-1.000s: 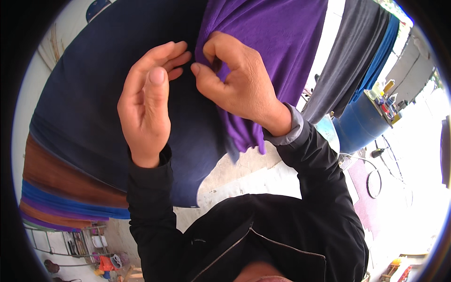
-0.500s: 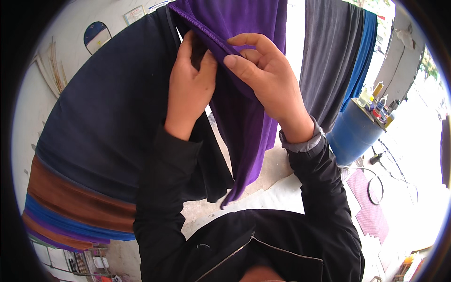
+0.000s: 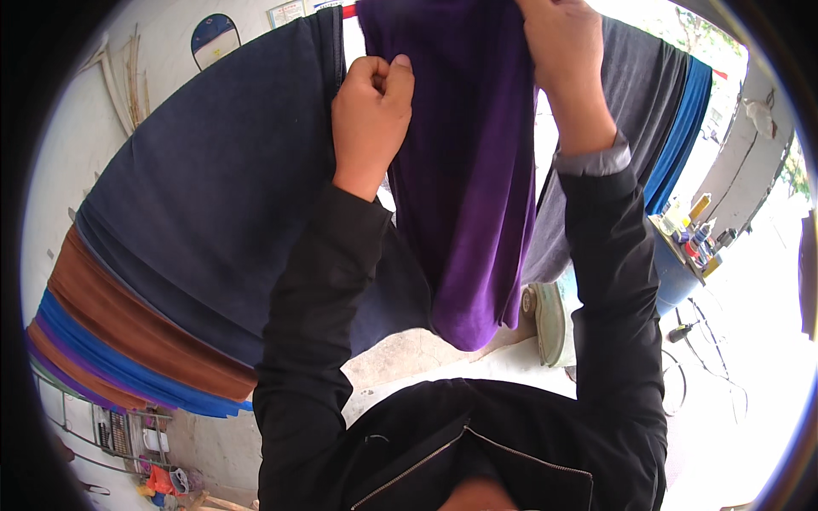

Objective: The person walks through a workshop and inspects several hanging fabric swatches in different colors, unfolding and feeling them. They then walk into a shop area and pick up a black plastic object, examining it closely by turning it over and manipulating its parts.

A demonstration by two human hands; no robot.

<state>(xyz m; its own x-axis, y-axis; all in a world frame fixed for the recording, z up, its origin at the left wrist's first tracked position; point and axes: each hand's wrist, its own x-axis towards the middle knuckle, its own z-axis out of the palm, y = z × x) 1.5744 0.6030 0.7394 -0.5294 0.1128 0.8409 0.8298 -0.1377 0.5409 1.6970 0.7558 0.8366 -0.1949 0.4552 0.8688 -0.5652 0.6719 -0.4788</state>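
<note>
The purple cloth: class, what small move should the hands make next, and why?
Probably ease the left hand outward to spread the purple cloth: that hand sits by its left edge, the right hand higher by its right edge, and it hangs in folds lower down.

Head view, one: left of two worn fisheyes; wide, downward-looking, close range; wearer's jacket at six o'clock, left hand near twelve, right hand at one.

right grip: raised, farther from left grip | purple cloth: lower end from pointed to rounded
</note>
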